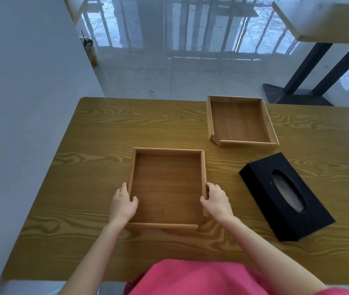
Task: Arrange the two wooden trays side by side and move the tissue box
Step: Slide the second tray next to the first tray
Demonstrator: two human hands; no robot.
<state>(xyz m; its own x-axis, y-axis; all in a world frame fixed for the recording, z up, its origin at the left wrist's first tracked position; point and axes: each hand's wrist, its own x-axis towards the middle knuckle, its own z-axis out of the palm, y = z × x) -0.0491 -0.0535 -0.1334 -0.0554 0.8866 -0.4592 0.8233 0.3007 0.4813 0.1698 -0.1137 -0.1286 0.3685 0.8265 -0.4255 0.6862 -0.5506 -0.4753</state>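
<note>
Two empty wooden trays lie flat on a wood-grain table [97, 145]. The near tray [167, 186] sits in the middle of the table. My left hand [123, 204] grips its left wall, thumb inside the tray. On the opposite wall my right hand [217, 202] holds it the same way. The far tray [240, 122] rests at the table's back edge, right of centre, apart from the near one. A black tissue box [284, 195] with an oval slot lies at an angle on the right, between the trays and the front edge.
A grey wall runs along the table's left side. Beyond the far edge is tiled floor, with another table's black legs and base [297, 90] at the back right. My pink clothing [201, 277] covers the front edge.
</note>
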